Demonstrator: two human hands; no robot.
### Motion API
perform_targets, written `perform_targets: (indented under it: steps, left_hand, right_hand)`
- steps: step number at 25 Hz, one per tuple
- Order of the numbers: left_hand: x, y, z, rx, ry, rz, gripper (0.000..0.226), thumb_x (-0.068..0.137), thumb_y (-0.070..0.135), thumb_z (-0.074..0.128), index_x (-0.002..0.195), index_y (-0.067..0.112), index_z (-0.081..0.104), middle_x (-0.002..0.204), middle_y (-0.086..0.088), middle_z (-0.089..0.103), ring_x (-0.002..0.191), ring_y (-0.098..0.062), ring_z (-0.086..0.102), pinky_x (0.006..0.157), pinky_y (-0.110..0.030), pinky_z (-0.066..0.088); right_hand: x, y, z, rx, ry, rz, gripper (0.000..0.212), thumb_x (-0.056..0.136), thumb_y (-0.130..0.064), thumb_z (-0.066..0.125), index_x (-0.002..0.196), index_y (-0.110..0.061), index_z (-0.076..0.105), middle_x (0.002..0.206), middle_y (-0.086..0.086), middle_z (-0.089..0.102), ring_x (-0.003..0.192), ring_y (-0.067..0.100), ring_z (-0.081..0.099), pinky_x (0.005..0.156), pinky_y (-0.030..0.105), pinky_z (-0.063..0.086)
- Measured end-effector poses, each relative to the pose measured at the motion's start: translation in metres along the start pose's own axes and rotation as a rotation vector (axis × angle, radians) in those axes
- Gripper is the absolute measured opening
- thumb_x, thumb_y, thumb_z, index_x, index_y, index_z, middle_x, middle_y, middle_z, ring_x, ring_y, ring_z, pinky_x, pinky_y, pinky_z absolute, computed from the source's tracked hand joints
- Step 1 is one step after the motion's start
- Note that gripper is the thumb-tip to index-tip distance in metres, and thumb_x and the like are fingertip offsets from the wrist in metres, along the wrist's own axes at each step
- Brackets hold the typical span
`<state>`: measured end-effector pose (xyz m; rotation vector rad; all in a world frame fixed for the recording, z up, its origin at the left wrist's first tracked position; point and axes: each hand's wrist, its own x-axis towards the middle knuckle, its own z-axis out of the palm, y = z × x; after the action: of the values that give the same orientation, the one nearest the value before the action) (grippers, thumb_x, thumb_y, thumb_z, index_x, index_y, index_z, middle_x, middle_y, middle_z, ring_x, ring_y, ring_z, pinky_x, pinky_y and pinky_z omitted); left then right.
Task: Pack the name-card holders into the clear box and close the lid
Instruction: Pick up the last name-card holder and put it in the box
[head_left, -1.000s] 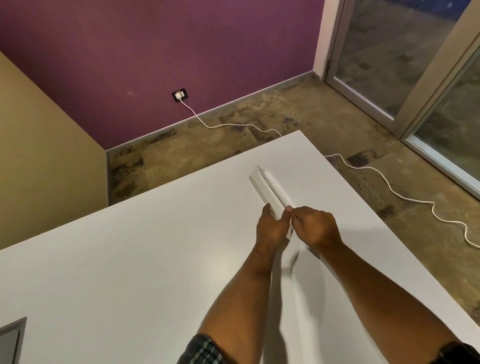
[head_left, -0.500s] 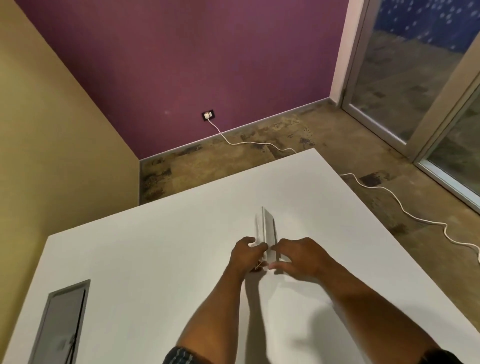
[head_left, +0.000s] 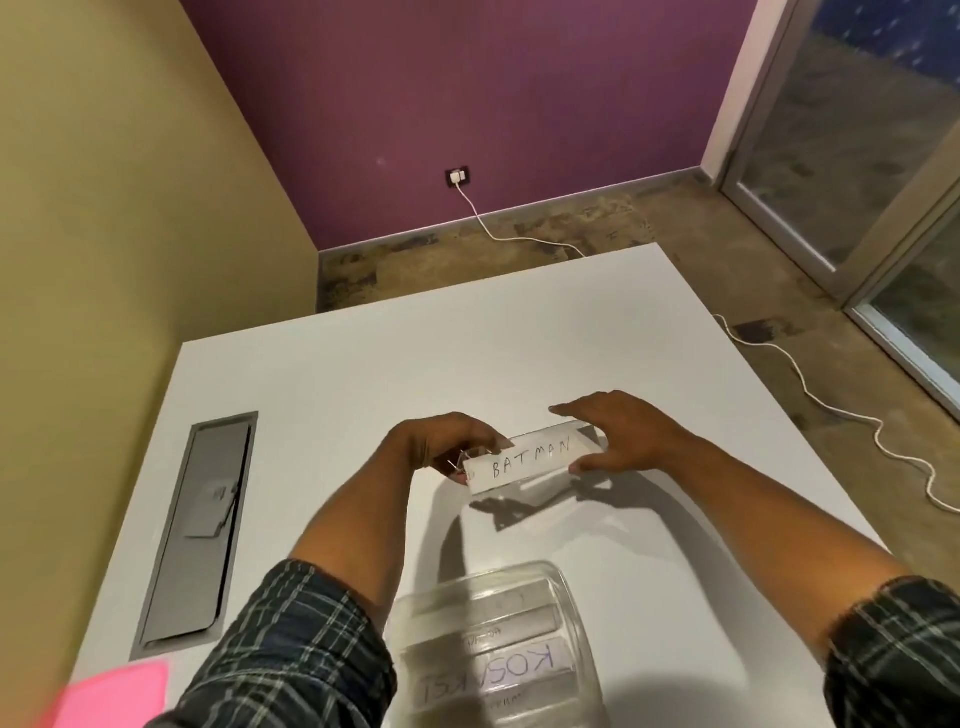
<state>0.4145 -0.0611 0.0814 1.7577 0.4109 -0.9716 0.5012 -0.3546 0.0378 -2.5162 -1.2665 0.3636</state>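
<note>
One name-card holder (head_left: 530, 462) is held above the table (head_left: 363, 364), beyond the clear box (head_left: 498, 649); its left end is pinched by the left hand (head_left: 441, 447), its right end bracketed by the straight-fingered right hand (head_left: 623, 441).

Left hand (head_left: 441, 449) curled tight; right hand (head_left: 631, 439) outspread.

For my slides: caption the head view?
Left hand pinches the BATMAN name-card holder, right hand touches its other end, beyond the clear box.
</note>
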Motion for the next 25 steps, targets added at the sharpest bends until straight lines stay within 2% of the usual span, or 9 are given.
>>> perform_targets:
  steps: [4, 7, 10, 14, 17, 20, 22, 25]
  left_hand:
    - [-0.029, -0.025, 0.006, 0.012, -0.094, -0.056, 0.055, 0.062, 0.042, 0.072, 0.114, 0.025, 0.078, 0.096, -0.007, 0.073, 0.067, -0.013, 0.067, 0.053, -0.021, 0.054]
    - [-0.046, -0.05, 0.01, -0.006, -0.155, -0.103, 0.046, 0.064, 0.035, 0.066, 0.109, 0.031, 0.079, 0.11, -0.008, 0.072, 0.084, -0.019, 0.066, 0.06, -0.023, 0.056]
    - [-0.06, -0.073, 0.015, 0.039, -0.219, -0.118, 0.043, 0.075, 0.029, 0.063, 0.115, 0.033, 0.076, 0.12, -0.005, 0.069, 0.1, -0.024, 0.059, 0.075, -0.029, 0.052]
    - [-0.072, -0.098, 0.025, 0.155, -0.224, -0.159, 0.047, 0.078, 0.02, 0.065, 0.124, 0.03, 0.072, 0.111, -0.007, 0.062, 0.095, -0.024, 0.052, 0.079, -0.03, 0.049]
    - [-0.08, -0.114, 0.032, 0.221, -0.237, -0.199, 0.05, 0.079, 0.016, 0.071, 0.127, 0.029, 0.07, 0.109, -0.002, 0.066, 0.09, -0.016, 0.057, 0.086, -0.03, 0.047]
    - [-0.084, -0.126, 0.036, 0.338, -0.216, -0.251, 0.048, 0.086, 0.011, 0.071, 0.131, 0.027, 0.067, 0.108, 0.004, 0.072, 0.097, -0.011, 0.063, 0.091, -0.029, 0.047]
    - [-0.085, -0.131, 0.04, 0.437, -0.197, -0.285, 0.046, 0.086, 0.014, 0.075, 0.13, 0.026, 0.068, 0.109, 0.007, 0.074, 0.106, -0.01, 0.064, 0.098, -0.031, 0.046]
    - [-0.082, -0.135, 0.052, 0.576, -0.131, -0.288, 0.049, 0.075, 0.024, 0.088, 0.122, 0.025, 0.073, 0.121, 0.007, 0.074, 0.116, -0.01, 0.064, 0.097, -0.031, 0.049]
  right_hand:
    - [-0.011, -0.04, 0.012, 0.06, -0.155, -0.018, 0.085, 0.066, -0.082, 0.07, 0.138, -0.043, 0.049, 0.128, -0.018, 0.064, 0.114, 0.01, 0.059, 0.092, 0.026, 0.043]
    - [-0.019, -0.064, 0.021, 0.161, -0.271, 0.023, 0.085, 0.054, -0.086, 0.072, 0.128, -0.051, 0.049, 0.118, -0.019, 0.066, 0.104, 0.006, 0.06, 0.085, 0.025, 0.044]
    - [-0.029, -0.083, 0.035, 0.272, -0.339, -0.002, 0.074, 0.06, -0.074, 0.081, 0.123, -0.044, 0.058, 0.113, -0.023, 0.067, 0.101, 0.001, 0.062, 0.085, 0.025, 0.049]
    - [-0.04, -0.111, 0.054, 0.194, -0.394, -0.137, 0.065, 0.072, -0.065, 0.079, 0.124, -0.032, 0.061, 0.114, -0.014, 0.068, 0.101, 0.008, 0.062, 0.088, 0.031, 0.052]
    - [-0.042, -0.128, 0.065, 0.081, -0.344, -0.238, 0.066, 0.078, -0.06, 0.076, 0.13, -0.021, 0.06, 0.116, -0.005, 0.066, 0.103, 0.014, 0.06, 0.086, 0.029, 0.048]
    - [-0.047, -0.14, 0.072, -0.007, -0.27, -0.357, 0.067, 0.08, -0.063, 0.072, 0.127, -0.017, 0.062, 0.112, -0.002, 0.066, 0.103, 0.018, 0.059, 0.082, 0.029, 0.047]
    - [-0.052, -0.145, 0.08, -0.074, -0.209, -0.464, 0.065, 0.081, -0.063, 0.07, 0.122, -0.013, 0.065, 0.103, 0.003, 0.068, 0.094, 0.024, 0.062, 0.079, 0.035, 0.05]
    - [-0.058, -0.149, 0.091, -0.204, -0.113, -0.6, 0.059, 0.084, -0.064, 0.067, 0.109, -0.011, 0.069, 0.087, 0.004, 0.066, 0.08, 0.027, 0.061, 0.072, 0.036, 0.046]
